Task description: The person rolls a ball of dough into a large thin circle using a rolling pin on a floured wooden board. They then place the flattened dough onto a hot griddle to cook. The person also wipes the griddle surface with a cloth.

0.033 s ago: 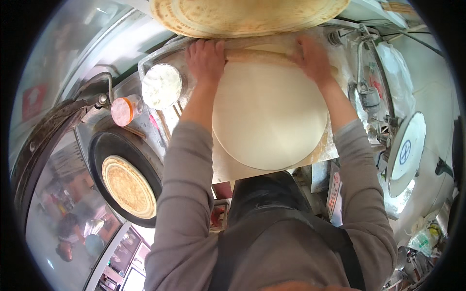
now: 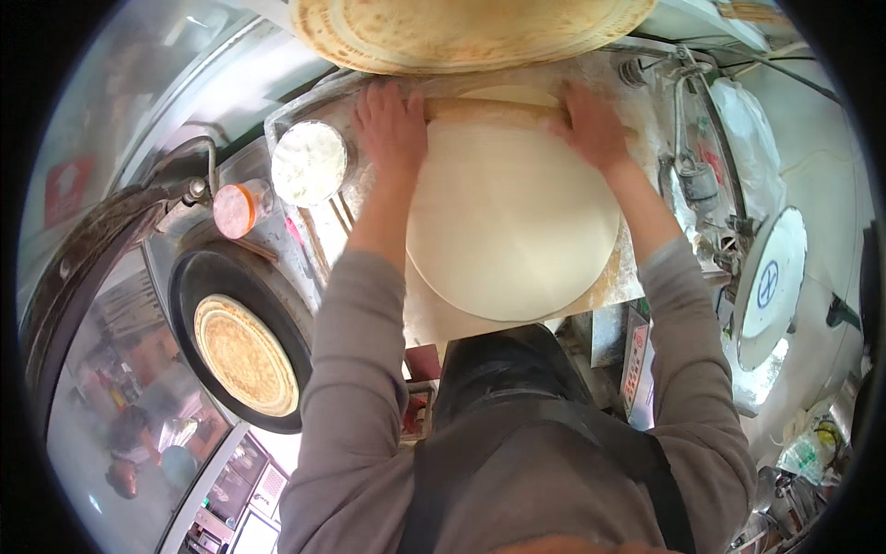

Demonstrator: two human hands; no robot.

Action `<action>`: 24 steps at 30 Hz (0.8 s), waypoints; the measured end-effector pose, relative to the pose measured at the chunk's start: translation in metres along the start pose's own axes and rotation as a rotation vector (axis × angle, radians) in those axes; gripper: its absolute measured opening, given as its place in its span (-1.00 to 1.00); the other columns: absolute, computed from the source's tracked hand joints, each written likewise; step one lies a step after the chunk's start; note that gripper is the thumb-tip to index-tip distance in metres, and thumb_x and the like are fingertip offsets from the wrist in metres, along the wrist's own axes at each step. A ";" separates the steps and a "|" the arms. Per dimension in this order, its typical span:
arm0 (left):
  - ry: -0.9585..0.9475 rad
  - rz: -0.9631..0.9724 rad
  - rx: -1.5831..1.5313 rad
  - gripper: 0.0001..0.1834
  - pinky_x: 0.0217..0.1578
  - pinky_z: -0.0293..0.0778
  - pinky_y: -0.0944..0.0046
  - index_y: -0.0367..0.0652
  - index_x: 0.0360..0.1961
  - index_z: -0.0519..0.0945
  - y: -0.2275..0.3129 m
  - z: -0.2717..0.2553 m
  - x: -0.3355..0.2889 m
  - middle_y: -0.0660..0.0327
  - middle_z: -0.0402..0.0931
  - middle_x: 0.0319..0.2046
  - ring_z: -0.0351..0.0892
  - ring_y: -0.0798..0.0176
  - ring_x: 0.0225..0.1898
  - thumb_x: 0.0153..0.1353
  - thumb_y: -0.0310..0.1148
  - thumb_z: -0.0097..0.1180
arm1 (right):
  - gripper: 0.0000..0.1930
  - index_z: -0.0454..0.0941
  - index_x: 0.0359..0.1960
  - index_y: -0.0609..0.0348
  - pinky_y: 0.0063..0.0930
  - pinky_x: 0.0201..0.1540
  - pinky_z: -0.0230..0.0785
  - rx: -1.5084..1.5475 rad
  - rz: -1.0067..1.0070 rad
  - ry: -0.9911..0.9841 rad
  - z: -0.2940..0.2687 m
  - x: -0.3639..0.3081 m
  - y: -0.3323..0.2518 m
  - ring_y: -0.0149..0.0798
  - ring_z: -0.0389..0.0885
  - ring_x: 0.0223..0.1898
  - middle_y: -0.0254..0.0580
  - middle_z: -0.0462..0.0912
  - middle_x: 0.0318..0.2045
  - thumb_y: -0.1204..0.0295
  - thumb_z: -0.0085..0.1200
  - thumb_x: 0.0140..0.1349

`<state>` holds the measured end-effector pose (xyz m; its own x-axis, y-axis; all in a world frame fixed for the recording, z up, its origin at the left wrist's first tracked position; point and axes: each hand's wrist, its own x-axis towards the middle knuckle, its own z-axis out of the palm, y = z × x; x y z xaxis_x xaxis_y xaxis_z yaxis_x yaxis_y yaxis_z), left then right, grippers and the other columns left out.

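Observation:
A wide, thin round of pale dough (image 2: 512,222) lies on the floured board (image 2: 443,328) in front of me. Across its far part runs a wooden rolling pin (image 2: 498,110). My left hand (image 2: 391,129) is over the pin's left end, with its fingers bent over the wood and somewhat apart. Toward the right end, my right hand (image 2: 595,125) grips the pin, thumb side inward; part of the pin shows past it. A small part of the dough lies beyond the pin. The undersides of both hands are hidden.
A bowl of white flour (image 2: 309,164) and an orange-rimmed jar (image 2: 236,210) stand at the left. Below them, a black round pan (image 2: 185,277) holds a browned flatbread (image 2: 245,355). A large baked flatbread (image 2: 471,37) is at the far edge. A white plate-like disc (image 2: 773,286) stands at right.
Both hands and the rolling pin have shifted slightly nearer to me over the dough. The left fingers look a little more spread.

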<state>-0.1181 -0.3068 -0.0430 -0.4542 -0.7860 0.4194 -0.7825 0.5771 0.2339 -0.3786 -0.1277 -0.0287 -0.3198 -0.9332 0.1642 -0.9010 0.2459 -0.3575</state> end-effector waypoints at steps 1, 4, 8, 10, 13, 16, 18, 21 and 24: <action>-0.039 -0.061 -0.023 -0.46 0.38 0.16 -0.15 -0.18 0.14 0.57 0.004 -0.006 -0.022 -0.09 0.52 0.23 0.36 -0.17 0.35 0.29 -0.02 0.24 | -0.52 0.57 -0.01 0.21 0.02 -0.02 0.50 -0.080 0.056 -0.087 -0.004 -0.013 -0.005 0.14 0.64 0.01 0.11 0.65 0.00 0.08 0.27 0.23; -0.143 -0.193 -0.149 -0.19 0.47 0.01 -0.20 -0.26 0.37 0.41 0.004 -0.026 -0.094 -0.19 0.41 0.35 0.22 -0.21 0.47 0.26 0.07 0.29 | -0.53 0.62 -0.07 0.22 -0.01 0.02 0.53 -0.188 0.150 -0.185 -0.018 -0.032 -0.007 0.11 0.65 0.02 0.14 0.66 -0.04 0.12 0.31 0.13; -0.516 -0.608 -0.542 -0.07 0.23 0.43 -0.13 -0.34 0.45 0.32 0.003 -0.071 -0.156 -0.15 0.49 0.26 0.48 -0.19 0.28 0.26 0.09 0.33 | -0.54 0.67 -0.06 0.24 -0.10 0.07 0.54 0.025 0.222 -0.311 -0.035 -0.055 0.008 0.12 0.67 0.03 0.15 0.68 -0.06 0.23 0.29 0.03; -0.560 -0.878 -0.786 -0.21 0.00 0.60 -0.02 -0.38 0.33 0.42 0.018 -0.102 -0.187 -0.07 0.59 0.12 0.62 -0.11 0.09 0.30 0.02 0.32 | -0.46 0.66 0.06 0.27 -0.18 0.06 0.55 0.142 0.350 -0.345 -0.043 -0.080 0.017 0.05 0.72 -0.01 0.12 0.74 -0.07 0.30 0.31 -0.01; -0.526 -1.116 -1.141 -0.48 -0.27 0.68 0.16 -0.43 0.08 0.60 0.041 -0.138 -0.235 0.06 0.69 -0.14 0.71 0.07 -0.18 0.36 -0.14 0.31 | -0.44 0.62 0.11 0.33 -0.23 0.04 0.54 0.572 0.494 -0.394 -0.057 -0.158 0.014 -0.09 0.73 -0.07 0.04 0.75 -0.07 0.37 0.31 0.01; -0.721 -1.195 -1.072 -0.57 -0.29 0.67 0.23 -0.49 0.05 0.61 0.015 -0.150 -0.250 0.08 0.72 -0.21 0.72 0.17 -0.24 0.35 -0.31 0.32 | -0.44 0.58 0.14 0.39 -0.28 0.06 0.51 0.793 0.486 -0.375 -0.079 -0.230 -0.004 -0.21 0.69 -0.10 -0.05 0.74 -0.12 0.42 0.30 0.05; -0.611 -0.878 -0.900 -0.52 -0.14 0.66 0.18 -0.41 0.21 0.54 -0.008 -0.148 -0.256 0.00 0.71 -0.10 0.73 0.10 -0.09 0.37 -0.35 0.27 | -0.43 0.58 0.14 0.37 -0.29 0.08 0.50 0.767 0.504 -0.441 -0.098 -0.263 -0.017 -0.19 0.69 -0.07 -0.02 0.73 -0.12 0.40 0.29 0.04; -0.179 -0.298 -0.414 -0.40 0.25 0.42 -0.03 -0.29 0.38 0.41 -0.023 -0.146 -0.275 -0.10 0.52 0.24 0.51 -0.06 0.27 0.38 -0.29 0.23 | -0.45 0.51 0.21 0.31 -0.30 0.09 0.50 0.470 0.330 -0.460 -0.110 -0.292 -0.034 -0.12 0.68 -0.02 -0.06 0.69 -0.05 0.46 0.26 0.14; -0.195 0.171 -0.069 -0.27 0.48 0.05 -0.20 -0.22 0.48 0.29 -0.006 -0.147 -0.294 -0.08 0.24 0.47 0.17 -0.13 0.50 0.39 -0.14 0.18 | -0.43 0.42 0.32 0.22 -0.13 0.20 0.44 0.174 -0.020 -0.421 -0.093 -0.298 -0.045 0.09 0.60 0.15 -0.02 0.63 0.13 0.41 0.21 0.27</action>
<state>0.0823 -0.0464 -0.0392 -0.6556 -0.7001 0.2830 -0.6598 0.7133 0.2363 -0.2705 0.1634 0.0238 -0.1230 -0.9716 -0.2021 -0.8315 0.2121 -0.5134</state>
